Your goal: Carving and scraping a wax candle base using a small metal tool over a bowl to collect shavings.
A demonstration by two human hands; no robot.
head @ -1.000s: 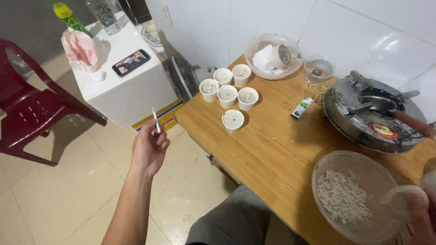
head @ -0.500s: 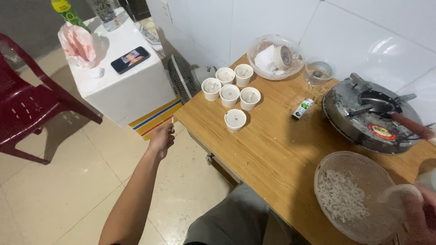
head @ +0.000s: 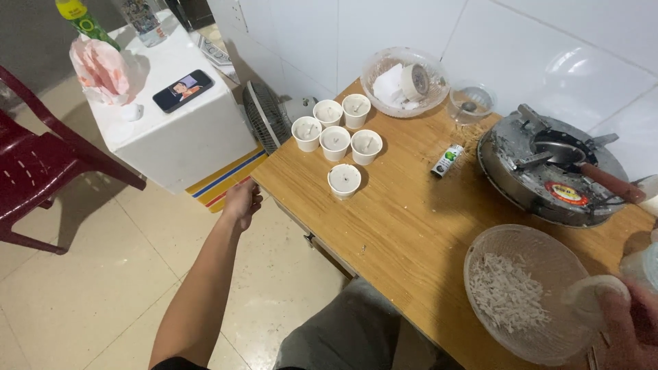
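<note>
- Left hand (head: 241, 203) has drawn in from its raised, outstretched pose over the floor and now sits just off the tabletop (head: 404, 226) edge; the thin white stick seen between its fingers a second ago no longer shows.
- Left grip: fingers curled together; whether anything is inside, cannot tell.
- Nearest paper cup (head: 344, 180), filled white with a wick, stands on the tabletop near that hand, apart from it, ahead of the cluster of five.
- Right hand (head: 627, 329) at frame edge, clamped on a pale round lump (head: 591, 293) over the wire basket (head: 528, 296) of white shreds, same as before.
</note>
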